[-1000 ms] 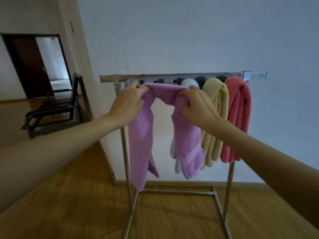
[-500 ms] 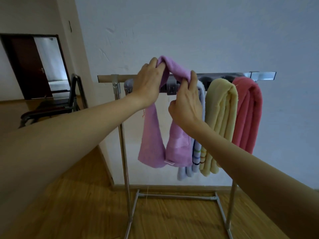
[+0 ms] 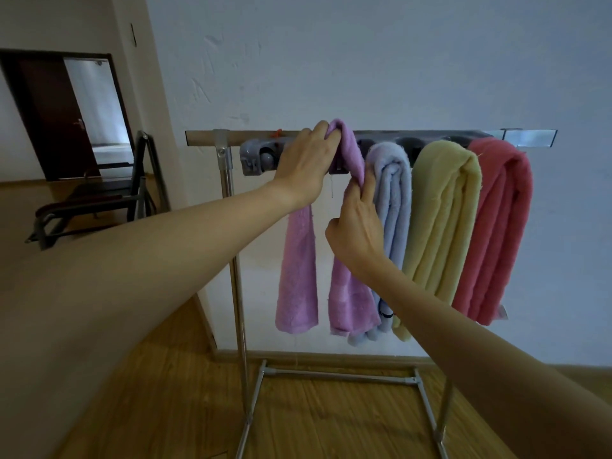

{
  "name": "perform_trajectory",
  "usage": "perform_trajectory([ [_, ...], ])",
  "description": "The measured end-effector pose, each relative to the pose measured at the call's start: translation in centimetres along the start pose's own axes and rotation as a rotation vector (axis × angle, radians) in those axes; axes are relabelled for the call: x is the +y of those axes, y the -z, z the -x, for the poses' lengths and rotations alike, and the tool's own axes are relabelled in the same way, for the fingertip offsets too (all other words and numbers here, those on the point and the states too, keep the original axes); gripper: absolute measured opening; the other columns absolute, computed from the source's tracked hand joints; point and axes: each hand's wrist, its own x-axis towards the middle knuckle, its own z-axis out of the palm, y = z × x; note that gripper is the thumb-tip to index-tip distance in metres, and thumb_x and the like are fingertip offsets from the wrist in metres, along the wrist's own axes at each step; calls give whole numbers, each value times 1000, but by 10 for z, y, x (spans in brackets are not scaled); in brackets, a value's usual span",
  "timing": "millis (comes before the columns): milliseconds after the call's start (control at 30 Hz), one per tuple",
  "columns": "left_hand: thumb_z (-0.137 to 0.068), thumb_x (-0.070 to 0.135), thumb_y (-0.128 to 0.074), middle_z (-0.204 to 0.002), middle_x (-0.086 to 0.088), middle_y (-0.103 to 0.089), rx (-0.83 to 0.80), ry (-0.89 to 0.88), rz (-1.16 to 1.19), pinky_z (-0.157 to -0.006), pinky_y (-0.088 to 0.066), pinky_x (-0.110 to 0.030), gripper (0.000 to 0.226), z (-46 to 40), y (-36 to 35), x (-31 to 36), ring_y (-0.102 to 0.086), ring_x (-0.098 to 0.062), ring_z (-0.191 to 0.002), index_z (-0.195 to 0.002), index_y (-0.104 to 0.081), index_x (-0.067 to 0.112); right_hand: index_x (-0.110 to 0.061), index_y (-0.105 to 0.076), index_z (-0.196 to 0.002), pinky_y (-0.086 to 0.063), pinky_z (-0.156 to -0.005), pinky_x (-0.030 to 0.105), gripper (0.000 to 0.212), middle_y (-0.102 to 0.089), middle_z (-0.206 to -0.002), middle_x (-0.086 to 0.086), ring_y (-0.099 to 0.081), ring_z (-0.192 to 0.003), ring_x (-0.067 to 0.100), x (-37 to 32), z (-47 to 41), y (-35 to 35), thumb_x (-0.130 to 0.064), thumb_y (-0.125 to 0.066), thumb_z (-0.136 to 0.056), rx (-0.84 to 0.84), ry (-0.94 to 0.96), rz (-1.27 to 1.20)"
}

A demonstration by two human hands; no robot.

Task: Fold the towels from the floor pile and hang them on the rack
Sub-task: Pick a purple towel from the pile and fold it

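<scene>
1. The purple towel (image 3: 344, 289) hangs over the top bar of the rack (image 3: 228, 180), its two ends dangling side by side.
2. The left hand (image 3: 306, 160) grips the towel's fold at the bar — fingers curled round the cloth at 12 o'clock.
3. The right hand (image 3: 356, 226) pinches the front layer just below, at the left hand's 4 o'clock.
4. At the purple towel's 3 o'clock hang a pale blue towel (image 3: 392, 200), a yellow towel (image 3: 443, 220) and a red towel (image 3: 496, 233) — each touching its neighbour.
5. A dark chair (image 3: 96, 200) stands at 9 o'clock by the doorway (image 3: 66, 114).

No legible text, label, brand, number or sign on any towel, rack or wall.
</scene>
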Motion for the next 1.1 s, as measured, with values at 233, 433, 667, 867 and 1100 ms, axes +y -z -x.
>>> perform_trajectory([
  [233, -80, -12, -57, -127, -17, -49, -22, -32, 37, -76, -53, -46, 58, 19, -21, 3, -53, -33, -105, -133, -40, 3, 0, -30, -143, -44, -99, 28, 62, -17, -155, 12, -30, -139, 24, 30, 6, -9, 6, -46, -83, 29, 90, -78],
  [433, -84, 0, -55, -123, -22, -47, 46, -51, 62, -71, -50, -43, 49, 36, -28, 12, -52, -38, -103, -132, -44, 2, -3, -49, -133, -29, -93, 7, 48, -45, -136, 14, -50, -119, 22, 48, 7, -13, -1, -55, -85, 40, 208, -167],
  [667, -84, 7, -56, -124, -20, -43, 56, -113, 198, -62, -51, -36, 52, 58, -38, 0, -56, -30, -89, -135, -43, 13, -1, -42, -139, -23, -96, 5, 59, -47, -133, 21, -48, -120, 29, 60, 12, -22, 6, -51, -81, 17, 226, -171],
  [867, -82, 25, -71, -124, -13, -41, 105, 162, 532, -65, -54, -29, 66, 138, -83, -4, -57, -15, -84, -128, -23, 21, -5, -33, -137, -36, -94, 10, 56, -41, -132, 15, -44, -112, 14, 70, 44, -30, 3, -52, -85, 56, 214, -280],
  [1100, -75, 30, -77, -100, -2, -65, -297, 647, 799, -75, -54, -35, 59, 187, -144, 9, -63, -18, -87, -124, -51, 11, -6, -29, -135, -49, -91, 35, 65, -47, -131, 8, -56, -110, 20, 75, 70, -53, -22, -65, -83, 27, -41, -261],
])
